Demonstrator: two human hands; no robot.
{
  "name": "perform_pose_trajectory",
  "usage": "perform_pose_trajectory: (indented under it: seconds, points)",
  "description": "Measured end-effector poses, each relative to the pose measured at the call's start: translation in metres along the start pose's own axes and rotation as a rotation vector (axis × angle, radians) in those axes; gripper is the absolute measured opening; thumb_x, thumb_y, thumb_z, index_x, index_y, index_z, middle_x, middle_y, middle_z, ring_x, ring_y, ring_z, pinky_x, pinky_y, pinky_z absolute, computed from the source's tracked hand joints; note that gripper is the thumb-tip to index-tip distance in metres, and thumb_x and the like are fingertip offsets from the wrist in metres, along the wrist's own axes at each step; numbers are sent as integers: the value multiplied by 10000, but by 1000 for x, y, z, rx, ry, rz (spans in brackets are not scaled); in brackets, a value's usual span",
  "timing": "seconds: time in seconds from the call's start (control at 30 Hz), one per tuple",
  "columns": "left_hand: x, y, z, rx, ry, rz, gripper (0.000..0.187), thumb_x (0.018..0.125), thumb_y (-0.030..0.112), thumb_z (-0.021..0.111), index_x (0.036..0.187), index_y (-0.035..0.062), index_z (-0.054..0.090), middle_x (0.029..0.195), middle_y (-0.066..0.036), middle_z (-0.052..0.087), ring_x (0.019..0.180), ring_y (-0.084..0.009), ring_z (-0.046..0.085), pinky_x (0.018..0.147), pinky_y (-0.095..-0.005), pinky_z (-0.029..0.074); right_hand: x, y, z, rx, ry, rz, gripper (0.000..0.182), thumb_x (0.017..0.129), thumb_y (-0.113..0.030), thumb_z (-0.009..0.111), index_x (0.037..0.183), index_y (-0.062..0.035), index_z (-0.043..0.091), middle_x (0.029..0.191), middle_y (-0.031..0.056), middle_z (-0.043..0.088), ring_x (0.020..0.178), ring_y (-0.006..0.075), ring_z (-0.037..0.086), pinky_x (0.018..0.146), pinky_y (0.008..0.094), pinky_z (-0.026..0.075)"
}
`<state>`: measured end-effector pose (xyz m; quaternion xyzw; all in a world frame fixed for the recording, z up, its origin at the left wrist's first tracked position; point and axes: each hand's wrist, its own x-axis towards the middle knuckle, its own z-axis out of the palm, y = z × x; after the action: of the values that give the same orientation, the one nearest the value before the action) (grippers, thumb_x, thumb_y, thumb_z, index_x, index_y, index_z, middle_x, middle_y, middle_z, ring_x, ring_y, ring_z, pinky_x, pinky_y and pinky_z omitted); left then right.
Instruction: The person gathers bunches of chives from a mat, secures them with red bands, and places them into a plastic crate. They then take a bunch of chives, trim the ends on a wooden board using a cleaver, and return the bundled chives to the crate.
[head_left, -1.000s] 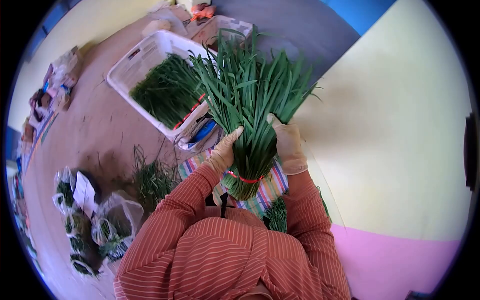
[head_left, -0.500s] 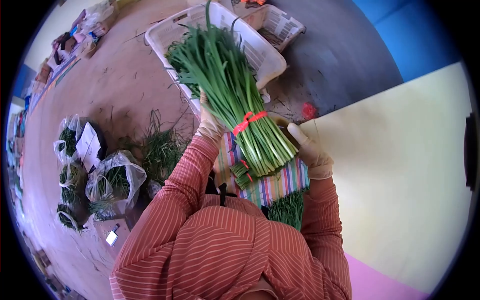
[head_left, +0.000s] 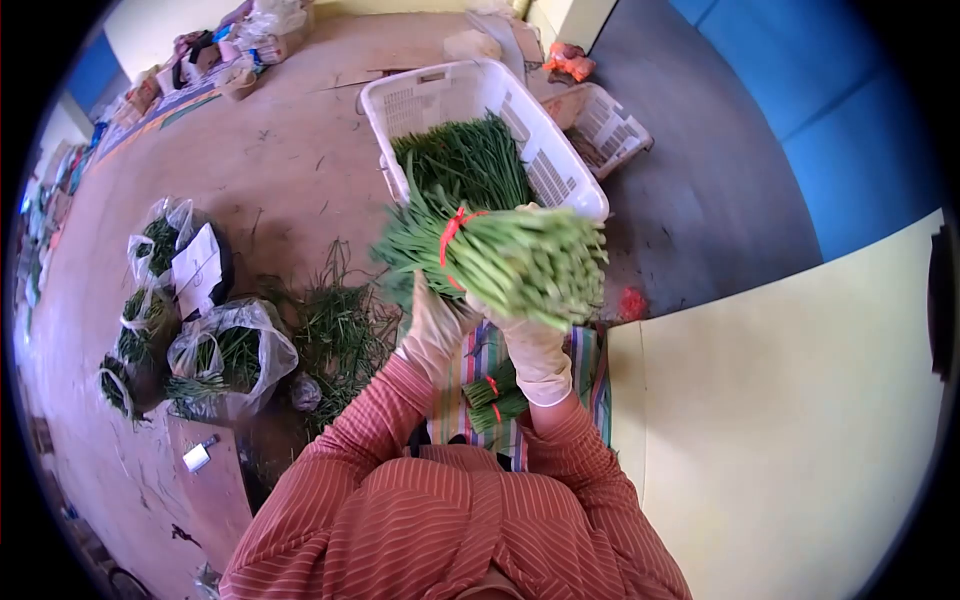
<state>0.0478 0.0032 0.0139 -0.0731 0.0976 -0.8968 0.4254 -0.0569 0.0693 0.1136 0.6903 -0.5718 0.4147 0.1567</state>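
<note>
Brown floor (head_left: pixel 300 150), littered with plant scraps; pale yellow panel (head_left: pixel 760 380) on the right side of view. A white basket (head_left: pixel 545 150) stands ahead, green leaves (head_left: pixel 470 160) inside; a smaller crate (head_left: pixel 625 140) is just beyond its right side.

Held bundle (head_left: pixel 520 265): long green stalks, red tie (head_left: pixel 453 240) around them, raised off the floor in front of the basket's near end. It lies roughly crosswise, cut ends toward the right, slightly blurred. Left hand (head_left: pixel 437 330), gloved, supports the leafy side near the tie, thumb up against it. Right hand (head_left: pixel 527 350), gloved, grips the stem portion from below; its fingers are partly hidden by the stalks.

Below: striped cloth (head_left: pixel 590 375) bearing small red-tied bundles (head_left: pixel 498 410). Left: loose greens (head_left: pixel 345 330), then plastic bags (head_left: pixel 270 350) containing greens.
</note>
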Motion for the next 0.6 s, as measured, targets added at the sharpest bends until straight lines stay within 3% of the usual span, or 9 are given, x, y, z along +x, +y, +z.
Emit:
perform_pose_trajectory:
  seconds: [0.03, 0.17, 0.2, 0.3, 0.37, 0.43, 0.47, 0.53, 0.6]
  points:
    - [-10, -11, 1, 48, 31, 30, 842, 920, 701, 398, 1434, 34, 403, 1452, -186, 463, 1305, -336, 486, 1102, -504, 399, -4, -8, 6, 414, -81, 253, 679, 796, -107, 802, 1377, -38, 457, 1312, 100, 582, 1198, 208, 572, 1040, 388, 460]
    - [-46, -5, -35, -135, -57, -346, 973, 874, 775, 345, 1468, 4, 348, 1495, -191, 412, 1324, -303, 472, 1110, -473, 382, 32, -29, -9, 1291, -68, 613, 625, 732, 74, 799, 1276, 10, 498, 1205, 72, 630, 1076, 179, 626, 936, 320, 527]
    - [-70, 3, -17, 175, 192, -520, 1005, 858, 789, 360, 1452, -22, 372, 1428, -199, 495, 1227, -288, 566, 1050, -443, 443, 37, -33, -16, 1325, -99, 640, 604, 735, 74, 799, 1268, 12, 520, 1193, 74, 638, 1057, 172, 629, 939, 316, 520]
    - [-133, 46, 32, 1023, 303, -800, 889, 916, 721, 418, 1333, -57, 519, 1084, -174, 687, 911, -221, 668, 780, -353, 557, 41, -37, -21, 1378, -108, 623, 625, 748, 123, 760, 1289, 5, 471, 1208, 85, 618, 1043, 179, 640, 924, 307, 545]
    - [-164, 48, 116, 1569, 493, -590, 788, 931, 639, 508, 1318, -46, 542, 973, -161, 703, 817, -198, 656, 732, -333, 551, 45, -45, -29, 1403, -191, 628, 614, 743, 124, 761, 1269, 1, 470, 1192, 80, 629, 1043, 175, 643, 931, 308, 537]
    - [-173, 39, 140, 1650, 553, 51, 734, 868, 476, 715, 1354, -38, 517, 1097, -174, 679, 994, -230, 646, 884, -312, 517, 46, -57, -32, 1381, -262, 582, 606, 736, 116, 771, 1251, -3, 475, 1181, 77, 635, 1042, 172, 645, 928, 305, 536]
    - [-169, 40, 142, 1640, 572, 88, 734, 868, 476, 715, 1354, -38, 517, 1097, -174, 679, 994, -230, 646, 884, -312, 517, 47, -65, -32, 1354, -313, 536, 598, 729, 107, 781, 1233, -8, 480, 1171, 74, 640, 1041, 168, 646, 926, 302, 534]
    - [-154, 49, 137, 2161, 26, 773, 992, 661, 359, 913, 1419, -48, 419, 1306, -191, 574, 1219, -263, 531, 1051, -346, 414, 48, -79, -34, 1239, -479, 536, 633, 687, 72, 824, 1215, -15, 486, 1152, 70, 647, 1026, 159, 644, 911, 296, 527]
    - [-147, 45, 122, 1754, -60, 456, 1109, 595, 325, 935, 1473, -10, 346, 1409, -147, 499, 1313, -234, 424, 1134, -355, 302, 41, -91, -27, 1284, -614, 526, 719, 648, 42, 859, 1255, -12, 476, 1176, 81, 631, 1053, 147, 614, 925, 295, 507]
